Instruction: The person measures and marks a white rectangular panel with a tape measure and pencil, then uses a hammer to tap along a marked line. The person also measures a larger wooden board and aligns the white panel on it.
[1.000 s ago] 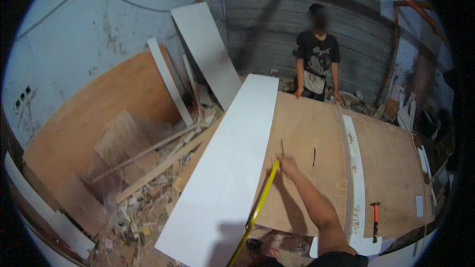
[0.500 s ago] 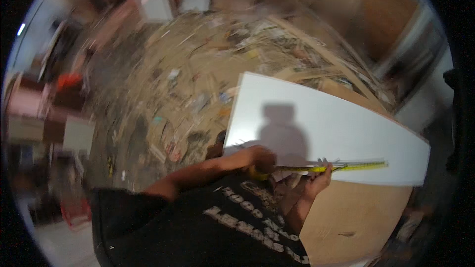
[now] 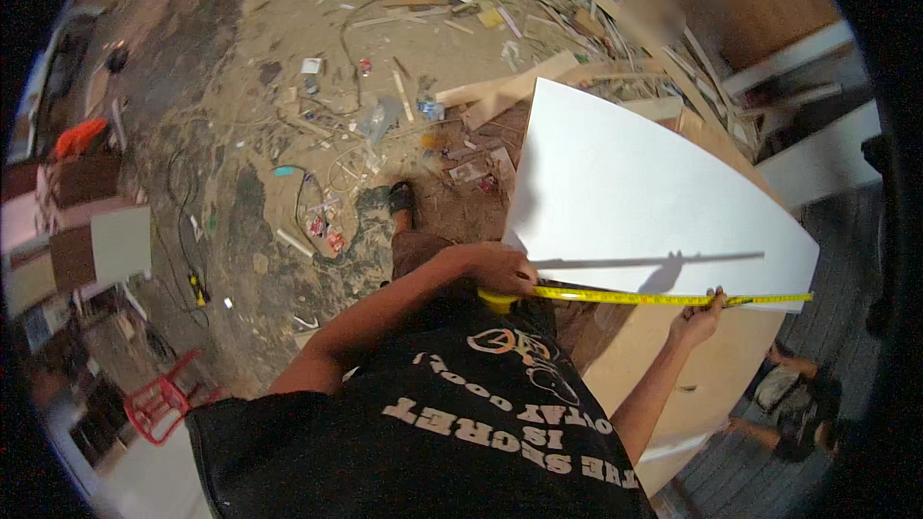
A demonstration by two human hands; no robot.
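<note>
Stretching yellow tape measure (image 3: 663, 298) across white board (image 3: 635, 192), left hand (image 3: 500, 269) grip closed on its half-hidden case, right hand (image 3: 697, 319) pinching blade.

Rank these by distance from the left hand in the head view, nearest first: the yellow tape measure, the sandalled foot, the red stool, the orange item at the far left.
1. Yellow tape measure: held at its case by the left hand.
2. Sandalled foot: just up-left, on the littered floor.
3. Red stool: lower left.
4. Orange item: far left edge.

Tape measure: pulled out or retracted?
Pulled out. The yellow tape runs across the white board's near edge, from the left hand at the case to the right hand.
</note>
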